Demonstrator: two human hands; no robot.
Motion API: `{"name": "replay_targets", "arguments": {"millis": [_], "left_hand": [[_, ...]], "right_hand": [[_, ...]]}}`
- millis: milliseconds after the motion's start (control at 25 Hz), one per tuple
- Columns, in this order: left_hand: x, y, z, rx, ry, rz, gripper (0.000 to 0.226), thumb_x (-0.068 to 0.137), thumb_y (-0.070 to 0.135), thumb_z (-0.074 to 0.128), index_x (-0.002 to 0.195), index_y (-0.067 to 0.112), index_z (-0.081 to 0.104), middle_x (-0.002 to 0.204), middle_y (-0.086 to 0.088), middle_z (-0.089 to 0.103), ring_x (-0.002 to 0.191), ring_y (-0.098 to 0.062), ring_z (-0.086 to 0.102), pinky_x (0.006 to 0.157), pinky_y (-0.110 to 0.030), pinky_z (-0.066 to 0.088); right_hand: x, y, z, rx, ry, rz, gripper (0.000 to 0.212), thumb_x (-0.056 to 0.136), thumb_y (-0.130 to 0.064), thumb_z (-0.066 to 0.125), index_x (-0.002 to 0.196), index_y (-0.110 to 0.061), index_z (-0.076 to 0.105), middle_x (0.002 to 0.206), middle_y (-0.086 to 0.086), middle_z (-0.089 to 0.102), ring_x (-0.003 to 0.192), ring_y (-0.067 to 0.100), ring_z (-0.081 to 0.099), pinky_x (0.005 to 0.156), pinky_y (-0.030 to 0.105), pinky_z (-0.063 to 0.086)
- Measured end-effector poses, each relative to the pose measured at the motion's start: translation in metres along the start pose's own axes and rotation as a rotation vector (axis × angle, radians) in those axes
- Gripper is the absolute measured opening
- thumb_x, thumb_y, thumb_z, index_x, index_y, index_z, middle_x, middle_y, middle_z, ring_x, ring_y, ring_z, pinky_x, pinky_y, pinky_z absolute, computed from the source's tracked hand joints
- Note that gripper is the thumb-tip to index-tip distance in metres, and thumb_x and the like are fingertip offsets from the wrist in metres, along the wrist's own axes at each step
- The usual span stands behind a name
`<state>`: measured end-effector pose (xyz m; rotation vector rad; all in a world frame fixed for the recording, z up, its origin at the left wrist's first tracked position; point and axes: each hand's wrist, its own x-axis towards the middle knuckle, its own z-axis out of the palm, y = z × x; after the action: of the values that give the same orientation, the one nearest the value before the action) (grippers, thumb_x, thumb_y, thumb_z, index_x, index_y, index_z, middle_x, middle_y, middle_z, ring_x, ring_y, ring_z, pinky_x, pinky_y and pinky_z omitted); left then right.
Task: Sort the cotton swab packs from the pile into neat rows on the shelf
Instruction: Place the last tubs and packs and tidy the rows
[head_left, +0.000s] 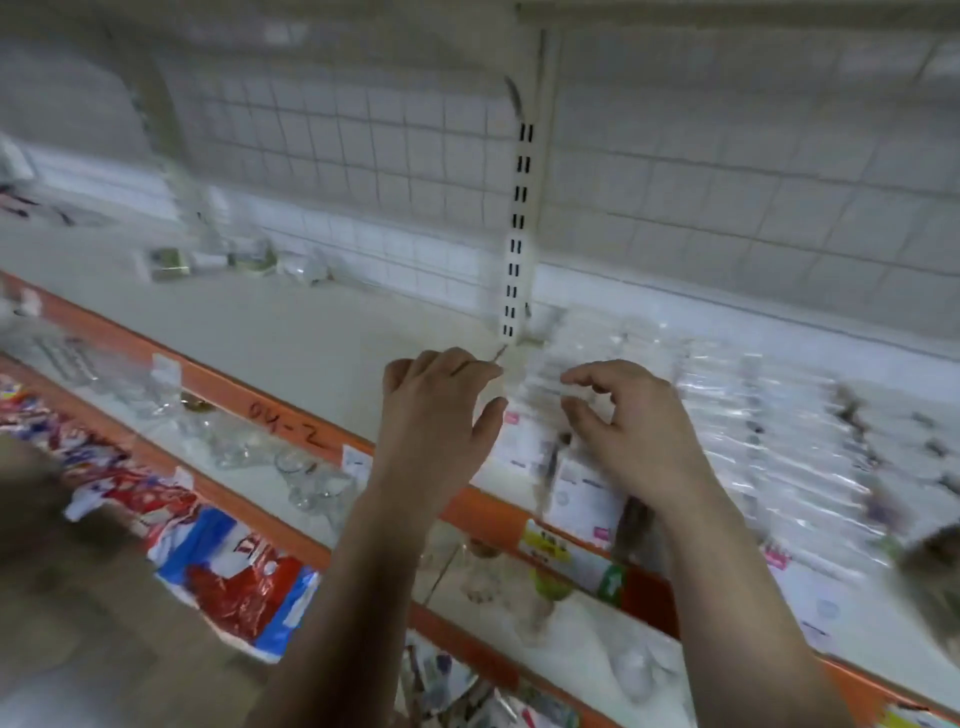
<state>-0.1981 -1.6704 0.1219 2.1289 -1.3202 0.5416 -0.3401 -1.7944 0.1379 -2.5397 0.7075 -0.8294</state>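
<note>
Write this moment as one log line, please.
phase: sorting | left hand: fingers curled, beside cotton swab packs | right hand: fingers curled over packs | grip: unclear, blurred | shelf: packs in rows

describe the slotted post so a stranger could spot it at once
Start at the white wire grid behind the shelf. Where its two panels meet, just beyond the left hand, a narrow white post runs down to the shelf. It alone carries paired black slots down its length.
</note>
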Motion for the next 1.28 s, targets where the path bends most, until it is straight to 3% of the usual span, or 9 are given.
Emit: {"name": "replay_targets", "arguments": {"millis": [360, 520, 920, 1080, 1280], "left_hand": [[-0.014, -0.207, -0.085, 0.102, -0.060, -0.098, 0.032, 0.088, 0.036, 0.058, 0.118, 0.026, 0.063, 0.114, 0.007, 0.063, 0.105, -0.015, 0.057, 0.092, -0.035, 0.033], [-0.022, -0.273, -0.101, 0.088, -0.100, -0.139, 0.036, 0.089, 0.036, 0.054, 0.122, 0.027, 0.060, 0.116, 0.007, 0.062, 0.107, -0.017, 0.056, 0.094, -0.037, 0.033], [-0.003, -0.397, -0.095, 0.089, -0.126, -0.219, 0.037, 0.091, 0.035, 0.055, 0.128, 0.031, 0.055, 0.124, 0.010, 0.058, 0.117, -0.012, 0.050, 0.095, -0.029, 0.024], [0.042, -0.456, -0.087, 0.096, -0.146, -0.202, 0.039, 0.092, 0.040, 0.052, 0.130, 0.031, 0.052, 0.127, 0.011, 0.055, 0.118, -0.011, 0.048, 0.103, -0.033, 0.025], [0.101, -0.515, -0.065, 0.069, -0.130, -0.175, 0.038, 0.091, 0.040, 0.053, 0.128, 0.031, 0.054, 0.124, 0.012, 0.057, 0.114, -0.010, 0.050, 0.095, -0.028, 0.024]], "right_hand": [[0.074, -0.151, 0.159, 0.128, -0.068, -0.094, 0.023, 0.088, -0.023, 0.061, 0.110, -0.025, 0.066, 0.108, -0.010, 0.060, 0.094, 0.000, 0.046, 0.081, 0.013, 0.031], [0.099, -0.194, 0.209, 0.164, -0.118, -0.087, 0.023, 0.088, -0.024, 0.060, 0.110, -0.027, 0.065, 0.111, -0.010, 0.059, 0.098, 0.002, 0.049, 0.087, 0.019, 0.038], [0.187, -0.244, 0.302, 0.156, -0.203, -0.076, 0.022, 0.089, -0.028, 0.058, 0.111, -0.028, 0.064, 0.117, -0.010, 0.058, 0.108, 0.008, 0.051, 0.091, 0.025, 0.042], [0.246, -0.255, 0.342, 0.163, -0.210, -0.044, 0.024, 0.090, -0.030, 0.058, 0.113, -0.028, 0.063, 0.122, -0.010, 0.056, 0.110, 0.008, 0.050, 0.093, 0.026, 0.042], [0.313, -0.256, 0.385, 0.125, -0.243, 0.015, 0.027, 0.090, -0.030, 0.058, 0.116, -0.028, 0.062, 0.124, -0.008, 0.055, 0.113, 0.010, 0.051, 0.093, 0.025, 0.040]]}}
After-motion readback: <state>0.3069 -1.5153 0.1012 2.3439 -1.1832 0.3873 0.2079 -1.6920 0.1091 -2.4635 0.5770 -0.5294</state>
